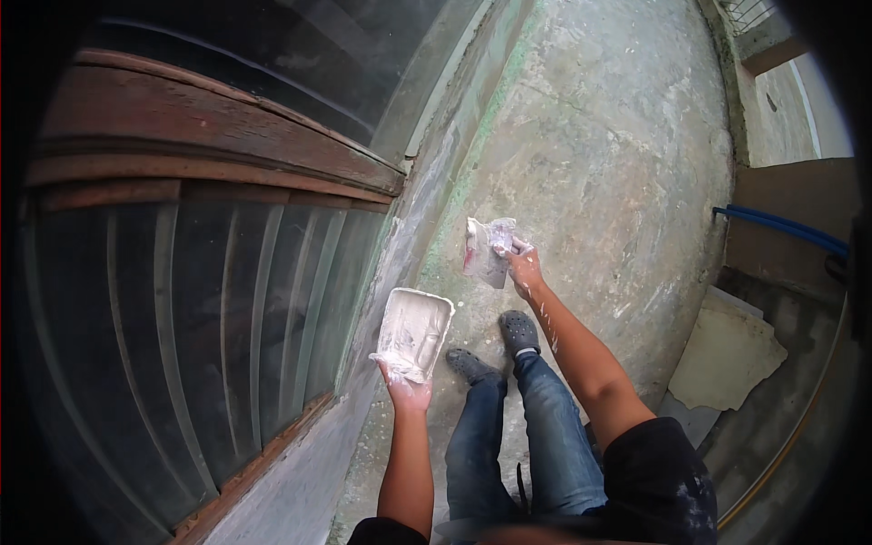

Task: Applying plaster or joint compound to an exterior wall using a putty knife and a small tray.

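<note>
My left hand [406,391] is closed on the near end of a shallow rectangular tray [451,313]. Whitish paste [413,327] coats the tray's inside and is heaped at the end by my fingers. Further forward and to the right, my right hand [523,265] grips a flat putty knife [490,265] with a wide blade. Whitish paste is smeared over the knife's handle end and blade. Splashes of the same paste mark my right hand and forearm. Tray and knife are apart from each other.
On my left runs a wall with a louvred glass window [209,318] and a worn reddish wooden frame [227,136]. I stand on a stained concrete floor [618,182]. At right are a broken pale board [731,350], blue pipes [781,227] and a yellow hose [790,445].
</note>
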### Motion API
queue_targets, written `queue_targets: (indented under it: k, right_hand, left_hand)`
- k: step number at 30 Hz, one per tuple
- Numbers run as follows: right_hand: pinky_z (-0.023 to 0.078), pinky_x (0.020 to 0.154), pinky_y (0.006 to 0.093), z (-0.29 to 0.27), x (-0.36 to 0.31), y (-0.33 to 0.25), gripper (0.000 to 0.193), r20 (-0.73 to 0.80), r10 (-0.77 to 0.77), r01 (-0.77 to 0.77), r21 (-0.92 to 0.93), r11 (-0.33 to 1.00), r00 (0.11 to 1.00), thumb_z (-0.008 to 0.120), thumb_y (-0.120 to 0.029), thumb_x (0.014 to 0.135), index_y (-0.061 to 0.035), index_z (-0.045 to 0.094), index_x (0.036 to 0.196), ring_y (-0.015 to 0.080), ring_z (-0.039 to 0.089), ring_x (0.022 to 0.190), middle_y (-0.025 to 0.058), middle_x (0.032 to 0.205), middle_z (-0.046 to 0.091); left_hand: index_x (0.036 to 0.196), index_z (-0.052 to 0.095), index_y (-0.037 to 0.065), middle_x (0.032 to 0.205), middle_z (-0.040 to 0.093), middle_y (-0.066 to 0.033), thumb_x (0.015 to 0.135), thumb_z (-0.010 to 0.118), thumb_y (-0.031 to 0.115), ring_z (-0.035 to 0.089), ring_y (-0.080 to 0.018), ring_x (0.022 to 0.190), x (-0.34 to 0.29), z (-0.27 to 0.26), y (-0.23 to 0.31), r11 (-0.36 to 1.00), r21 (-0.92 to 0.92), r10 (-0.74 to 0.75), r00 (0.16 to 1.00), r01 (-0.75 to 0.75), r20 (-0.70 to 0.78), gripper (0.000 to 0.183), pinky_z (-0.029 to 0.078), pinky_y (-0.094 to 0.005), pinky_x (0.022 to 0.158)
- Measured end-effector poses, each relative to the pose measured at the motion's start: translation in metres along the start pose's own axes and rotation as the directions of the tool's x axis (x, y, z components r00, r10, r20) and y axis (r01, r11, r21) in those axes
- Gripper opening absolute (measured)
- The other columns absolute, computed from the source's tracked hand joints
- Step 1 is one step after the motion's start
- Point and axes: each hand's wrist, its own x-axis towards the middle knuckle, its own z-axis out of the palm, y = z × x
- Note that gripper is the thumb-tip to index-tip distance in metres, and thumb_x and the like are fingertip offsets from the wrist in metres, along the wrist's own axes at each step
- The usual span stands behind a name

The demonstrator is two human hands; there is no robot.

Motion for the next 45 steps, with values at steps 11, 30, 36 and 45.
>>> queue_targets:
  k: [11,30,36,45]
  right_hand:
    - [0.049,0.069,0.0359,0.129,0.116,0.145,0.028,-0.209,-0.39,0.262,-0.46,0.848,0.897,0.063,-0.015,0.079,0.0057,0.066,0.097,0.0247,0.065,0.069,0.0209,0.08,0.067]
    - [0.047,0.084,0.0407,0.061,0.185,0.08,0.041,-0.08,-0.605,0.529,-0.406,0.746,0.792,0.053,-0.004,0.074,0.0012,0.057,0.114,0.0363,0.061,0.097,0.0261,0.106,0.061]
    - [0.048,0.076,0.0434,0.123,0.122,0.132,0.027,-0.202,-0.505,0.255,-0.673,0.694,0.839,0.055,-0.008,0.074,0.0044,0.067,0.094,0.0384,0.062,0.081,0.0246,0.081,0.064]
    - [0.044,0.086,0.0463,0.066,0.073,0.168,0.028,0.367,-0.422,0.557,-0.6,0.573,0.829,0.06,-0.01,0.078,-0.0033,0.062,0.106,0.0378,0.056,0.097,0.0212,0.1,0.061]
  left_hand:
    - [0.144,0.03,0.009,0.148,0.033,-0.0078,0.094,0.034,0.056,0.031,-0.0264,0.136,0.056,-0.026,-0.007,0.996,0.081,0.048,0.992,-0.038,-0.119,0.069,0.025,-0.043,0.113]
    - [0.144,0.028,0.009,0.147,0.034,-0.0093,0.094,0.038,0.054,0.035,-0.0283,0.134,0.075,-0.019,-0.011,0.999,0.049,-0.009,0.997,0.013,-0.079,0.068,0.028,-0.0432,0.112]
    - [0.144,0.027,0.008,0.147,0.033,-0.0102,0.093,0.039,0.056,0.034,-0.0285,0.134,0.065,-0.047,0.007,0.997,0.084,0.009,0.996,-0.001,-0.091,0.071,0.028,-0.0439,0.112]
    - [0.144,0.027,0.008,0.147,0.033,-0.0102,0.093,0.04,0.055,0.033,-0.0282,0.134,0.068,-0.035,-0.003,0.996,0.088,-0.005,0.997,0.011,-0.075,0.07,0.028,-0.0441,0.112]
